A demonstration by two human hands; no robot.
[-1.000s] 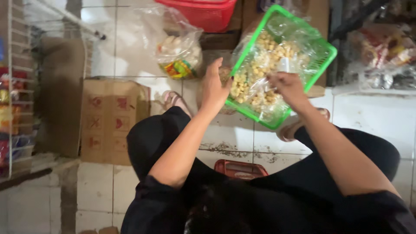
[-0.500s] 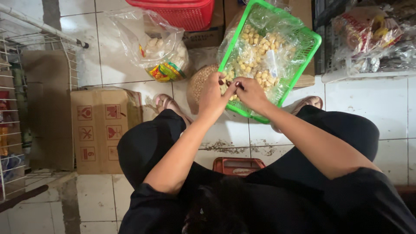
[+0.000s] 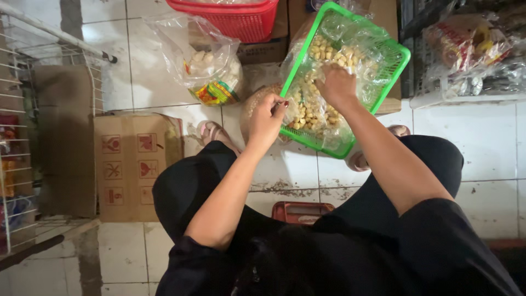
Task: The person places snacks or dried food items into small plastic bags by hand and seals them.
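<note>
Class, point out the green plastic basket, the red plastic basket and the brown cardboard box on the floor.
Green plastic basket [image 3: 395, 50]: head view, bare right rim.
Red plastic basket [image 3: 241, 24]: head view, front mesh wall.
Brown cardboard box [image 3: 131, 164]: head view, middle of its top face.

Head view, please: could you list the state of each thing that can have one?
Green basket: tilted, lined with clear plastic, part full of pale snack pieces.
Right hand: reaching into the basket, on the pieces.
Left hand: pinching the plastic at the basket's near edge.
Clear bag: on the floor, open-topped, holding pale pieces.
Red basket: upright on the floor.
Cardboard box: closed, lying flat.
</note>
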